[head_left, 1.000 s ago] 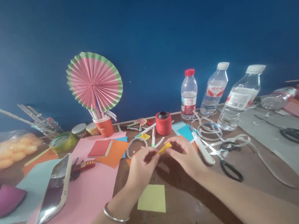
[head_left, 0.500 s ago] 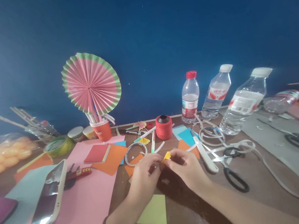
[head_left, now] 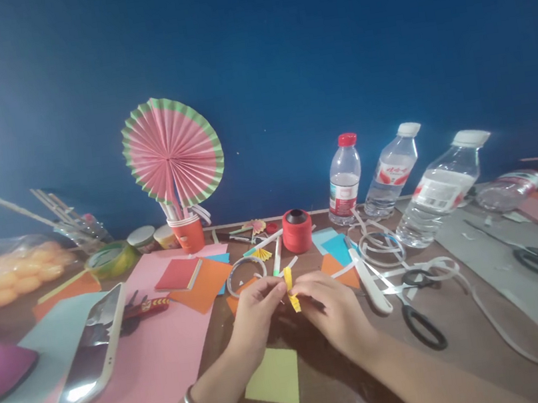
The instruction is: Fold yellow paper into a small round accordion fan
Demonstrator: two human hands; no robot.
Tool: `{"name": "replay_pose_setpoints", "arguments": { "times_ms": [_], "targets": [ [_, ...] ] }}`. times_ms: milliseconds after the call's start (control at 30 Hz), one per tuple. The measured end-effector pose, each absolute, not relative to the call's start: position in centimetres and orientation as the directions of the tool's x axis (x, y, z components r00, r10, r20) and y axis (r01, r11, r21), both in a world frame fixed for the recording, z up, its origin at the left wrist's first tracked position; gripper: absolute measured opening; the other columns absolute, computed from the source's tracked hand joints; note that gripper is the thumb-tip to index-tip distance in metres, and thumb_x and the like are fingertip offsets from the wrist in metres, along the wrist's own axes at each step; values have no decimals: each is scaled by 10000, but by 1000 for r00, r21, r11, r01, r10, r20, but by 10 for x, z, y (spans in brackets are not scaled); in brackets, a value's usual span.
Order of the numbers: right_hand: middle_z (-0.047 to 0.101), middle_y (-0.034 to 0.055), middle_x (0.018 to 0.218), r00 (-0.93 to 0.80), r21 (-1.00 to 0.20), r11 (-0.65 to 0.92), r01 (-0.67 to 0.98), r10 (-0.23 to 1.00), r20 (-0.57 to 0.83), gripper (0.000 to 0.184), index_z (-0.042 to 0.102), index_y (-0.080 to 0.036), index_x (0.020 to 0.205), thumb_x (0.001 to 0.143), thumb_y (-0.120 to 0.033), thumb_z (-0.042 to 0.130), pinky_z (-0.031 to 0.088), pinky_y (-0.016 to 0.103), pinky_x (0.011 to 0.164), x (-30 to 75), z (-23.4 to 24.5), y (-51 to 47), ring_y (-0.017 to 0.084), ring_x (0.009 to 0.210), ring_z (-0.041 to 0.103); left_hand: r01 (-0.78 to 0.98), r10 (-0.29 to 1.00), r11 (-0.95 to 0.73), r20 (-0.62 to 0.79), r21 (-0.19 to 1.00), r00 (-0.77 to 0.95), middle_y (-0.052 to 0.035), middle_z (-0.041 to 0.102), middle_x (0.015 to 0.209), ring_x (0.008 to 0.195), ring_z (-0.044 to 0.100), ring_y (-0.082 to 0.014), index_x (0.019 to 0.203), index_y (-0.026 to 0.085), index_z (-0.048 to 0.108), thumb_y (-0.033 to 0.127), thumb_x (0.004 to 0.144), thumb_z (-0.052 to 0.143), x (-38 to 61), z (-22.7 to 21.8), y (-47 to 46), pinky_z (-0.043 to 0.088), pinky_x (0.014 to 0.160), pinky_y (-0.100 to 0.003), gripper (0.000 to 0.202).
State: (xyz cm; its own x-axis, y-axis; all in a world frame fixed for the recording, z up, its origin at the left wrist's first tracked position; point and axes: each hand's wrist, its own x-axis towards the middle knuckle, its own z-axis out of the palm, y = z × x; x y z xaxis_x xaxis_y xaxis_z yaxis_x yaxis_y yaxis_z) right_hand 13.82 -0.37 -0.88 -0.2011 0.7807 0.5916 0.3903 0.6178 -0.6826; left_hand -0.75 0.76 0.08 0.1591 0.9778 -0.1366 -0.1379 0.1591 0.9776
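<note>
A small pleated piece of yellow paper [head_left: 291, 290] stands upright between my two hands above the table. My left hand [head_left: 261, 310] pinches it from the left, with thumb and fingertips together. From the right, my right hand [head_left: 332, 303] grips it, its fingers curled and partly hidden. Below them a light yellow square sheet [head_left: 274, 377] lies flat on the brown table. Just beyond my hands are a red spool of thread [head_left: 297, 231], a small yellow paper fan [head_left: 261, 254] and a green-and-white pen [head_left: 278, 256].
Scissors [head_left: 423, 326], a white-handled knife [head_left: 373, 287] and coiled white strips [head_left: 381, 245] lie to the right. Water bottles [head_left: 344, 183] stand behind. On the left are a tablet [head_left: 89, 353], pink paper [head_left: 160, 352] and a watermelon-patterned paper fan [head_left: 173, 152] in an orange cup [head_left: 188, 235].
The yellow paper has turned from a small fanned shape, seen at a slant, to an upright narrow strip. My fingers have shifted around it. The whole view has moved slightly.
</note>
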Motion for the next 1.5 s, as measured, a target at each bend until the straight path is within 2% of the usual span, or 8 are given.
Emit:
{"name": "replay_pose_setpoints", "arguments": {
  "times_ms": [267, 500, 633, 733, 867, 1000, 1100, 1500],
  "targets": [
    [551, 46, 815, -223, -776, 547, 314, 837, 500, 154, 593, -206, 779, 798, -135, 457, 449, 273, 693, 136, -11, -3, 158, 766, 540, -189, 951, 239, -190, 953, 243, 3, 553, 599, 502, 509, -95, 737, 146, 573, 358, 687, 612, -10, -5, 10, 409, 487, -210, 221],
    [529, 26, 771, -184, -854, 438, 283, 898, 399, 110, 545, -193, 696, 786, -163, 489, 422, 243, 634, 134, -8, -5, 144, 720, 522, 99, 995, -37, 27, 994, 100, 2, 591, 650, 617, 531, -113, 703, 163, 619, 278, 694, 599, -9, -3, 11, 424, 590, -211, 117],
    [537, 20, 781, -189, -888, 385, 251, 919, 345, 85, 560, -191, 708, 775, -180, 510, 423, 238, 636, 134, -6, -5, 141, 723, 526, 89, 996, -12, 5, 996, 86, -20, 633, 753, 679, 569, -141, 804, 170, 622, 230, 673, 602, -8, -1, 10, 451, 637, -243, 145],
    [549, 16, 777, -179, -898, 372, 235, 925, 336, 32, 563, -199, 760, 766, -210, 533, 427, 240, 624, 134, -5, -6, 139, 704, 529, 98, 997, -13, 5, 995, 79, -15, 624, 743, 672, 566, -133, 798, 166, 613, 194, 668, 593, -9, -3, 9, 448, 619, -231, 134],
    [565, 18, 807, -174, -895, 386, 224, 919, 353, 79, 566, -210, 825, 747, -226, 566, 433, 249, 638, 135, -5, -7, 139, 711, 532, 95, 996, -38, 30, 995, 84, 2, 604, 726, 691, 553, -119, 757, 163, 602, 123, 639, 578, -9, -5, 9, 435, 609, -202, 127],
    [565, 20, 802, -175, -886, 401, 232, 914, 367, 122, 562, -206, 827, 714, -224, 605, 430, 249, 619, 135, -7, -7, 146, 719, 529, 81, 997, -22, 17, 996, 70, 17, 586, 704, 677, 548, -109, 744, 161, 593, 89, 610, 561, -7, -3, 9, 432, 606, -193, 156],
    [557, 13, 760, -162, -881, 405, 246, 913, 374, 64, 551, -196, 771, 720, -202, 588, 420, 241, 599, 134, -7, -8, 140, 699, 522, 92, 997, -30, 23, 995, 74, 18, 588, 699, 674, 550, -107, 753, 165, 596, 81, 606, 554, -6, 0, 8, 432, 610, -193, 175],
    [537, -2, 673, -148, -902, 317, 294, 947, 284, 64, 565, -178, 665, 714, -212, 587, 397, 228, 593, 133, -4, -6, 128, 655, 510, 188, 995, -73, 59, 979, 77, 10, 581, 680, 626, 512, -105, 697, 169, 599, 258, 712, 568, -8, 3, 8, 400, 592, -197, 95]
  ]
}}
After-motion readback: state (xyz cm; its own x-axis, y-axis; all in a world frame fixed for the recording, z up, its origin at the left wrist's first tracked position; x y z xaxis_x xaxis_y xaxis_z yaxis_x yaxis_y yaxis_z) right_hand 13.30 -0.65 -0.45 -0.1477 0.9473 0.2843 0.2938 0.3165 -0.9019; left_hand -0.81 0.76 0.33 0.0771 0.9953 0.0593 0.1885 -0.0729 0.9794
